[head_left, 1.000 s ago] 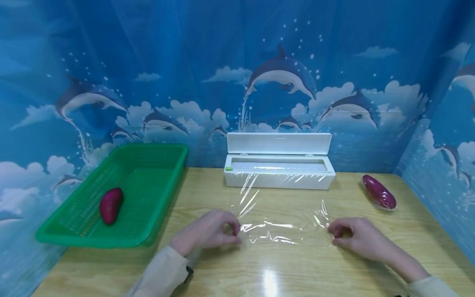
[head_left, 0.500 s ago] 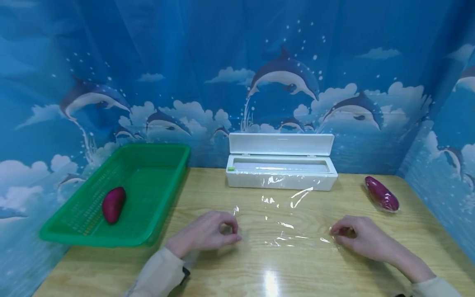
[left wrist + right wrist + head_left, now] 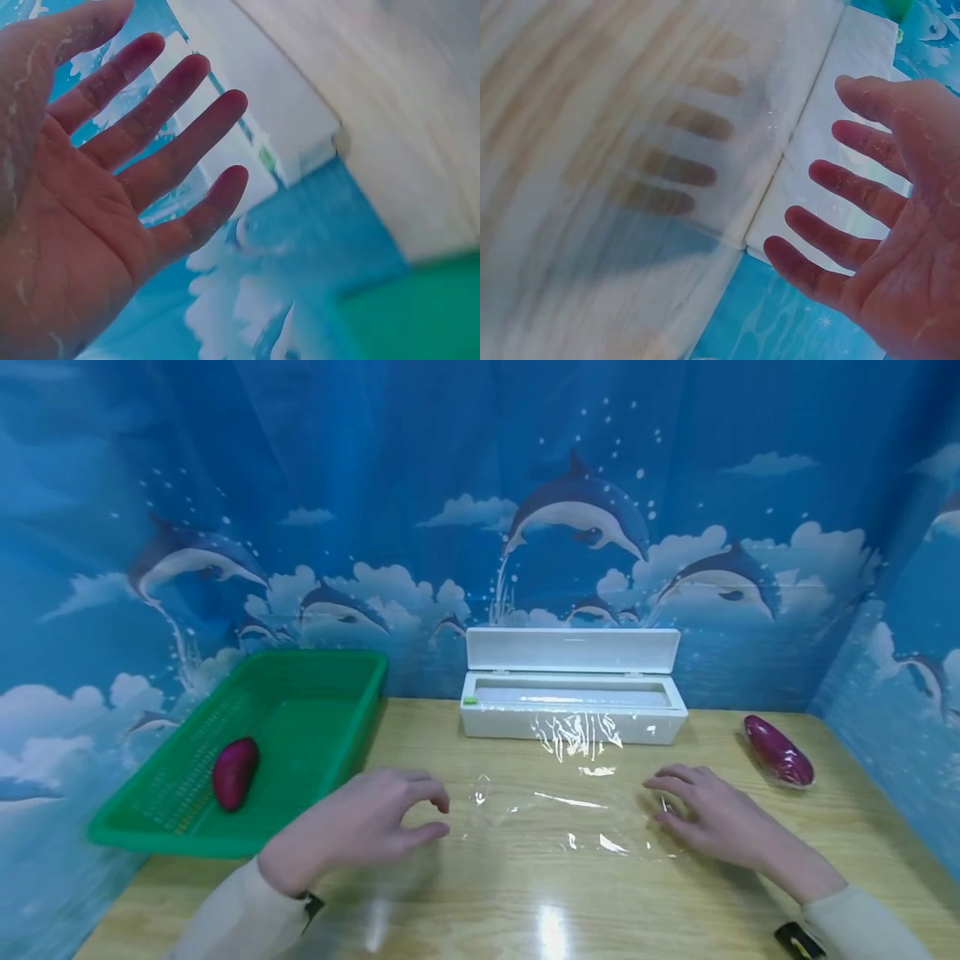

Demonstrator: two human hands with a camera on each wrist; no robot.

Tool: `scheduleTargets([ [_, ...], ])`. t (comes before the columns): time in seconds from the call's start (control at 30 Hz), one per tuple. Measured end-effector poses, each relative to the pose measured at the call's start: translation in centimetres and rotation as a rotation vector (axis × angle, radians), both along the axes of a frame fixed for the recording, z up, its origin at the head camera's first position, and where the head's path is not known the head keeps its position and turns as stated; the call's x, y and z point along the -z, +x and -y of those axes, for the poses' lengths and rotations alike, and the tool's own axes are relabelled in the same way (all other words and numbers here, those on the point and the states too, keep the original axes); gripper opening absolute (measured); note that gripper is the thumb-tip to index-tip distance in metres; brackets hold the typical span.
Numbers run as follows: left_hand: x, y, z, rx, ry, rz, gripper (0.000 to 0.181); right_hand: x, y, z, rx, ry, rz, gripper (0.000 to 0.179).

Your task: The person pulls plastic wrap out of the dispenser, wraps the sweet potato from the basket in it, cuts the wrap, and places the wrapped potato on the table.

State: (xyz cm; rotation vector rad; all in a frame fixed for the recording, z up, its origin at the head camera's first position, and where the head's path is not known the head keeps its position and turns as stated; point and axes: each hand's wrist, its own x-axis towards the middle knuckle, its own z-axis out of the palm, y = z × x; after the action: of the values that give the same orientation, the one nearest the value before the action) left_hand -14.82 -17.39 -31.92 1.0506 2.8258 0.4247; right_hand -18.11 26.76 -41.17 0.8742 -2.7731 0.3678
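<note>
The clear plastic wrap (image 3: 573, 800) is hard to make out: glints at the lower centre of the frame show it reaching from the front of the white box (image 3: 574, 724) down toward the bottom, its side edges mostly lost. The sleeves (image 3: 240, 914) are cut off below. The wooden table (image 3: 465, 906) stands before a blue dolphin-print cloth (image 3: 420, 460), with a green basket (image 3: 315, 735) at left. The box's long axis runs left to right, lid (image 3: 573, 650) raised. The left hand (image 3: 360, 827), left of the wrap, has its fingers spread, holding nothing. The right hand (image 3: 712, 814) is likewise spread, holding nothing; whether it touches the wrap, I cannot tell.
</note>
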Motion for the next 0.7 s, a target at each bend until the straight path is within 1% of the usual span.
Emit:
scheduleTargets([
  [0.07, -1.1, 0.2, 0.9, -0.046, -0.041, -0.008, 0.017, 0.2, -0.1, -0.3, 0.006, 0.011, 0.008, 0.041],
  [0.17, -2.4, 0.2, 2.5, -0.109, -0.09, -0.055, 0.019, 0.5, -0.2, -0.5, 0.023, 0.018, 0.029, 0.043],
  [0.23, -3.0, 0.1, 3.6, -0.14, -0.117, -0.11, 0.021, 0.6, -0.2, -0.7, 0.032, 0.021, 0.053, 0.044],
  [0.3, -3.4, -0.2, 4.8, -0.147, -0.132, -0.186, 0.022, 0.7, -0.3, -0.7, 0.041, 0.029, 0.072, 0.045],
  [0.43, -3.6, -1.0, 6.8, -0.108, -0.118, -0.335, 0.025, 1.1, -0.2, -0.6, 0.044, 0.046, 0.097, 0.048],
  [0.57, -3.5, -2.0, 8.5, -0.031, -0.107, -0.492, 0.032, 1.4, -0.1, -0.7, 0.046, 0.052, 0.096, 0.049],
  [0.63, -3.4, -2.7, 9.3, 0.014, -0.101, -0.569, 0.029, 1.4, -0.1, -0.7, 0.049, 0.053, 0.093, 0.049],
  [0.7, -3.2, -3.3, 10.1, 0.052, -0.095, -0.636, 0.035, 1.4, -0.2, -0.7, 0.047, 0.053, 0.09, 0.049],
])
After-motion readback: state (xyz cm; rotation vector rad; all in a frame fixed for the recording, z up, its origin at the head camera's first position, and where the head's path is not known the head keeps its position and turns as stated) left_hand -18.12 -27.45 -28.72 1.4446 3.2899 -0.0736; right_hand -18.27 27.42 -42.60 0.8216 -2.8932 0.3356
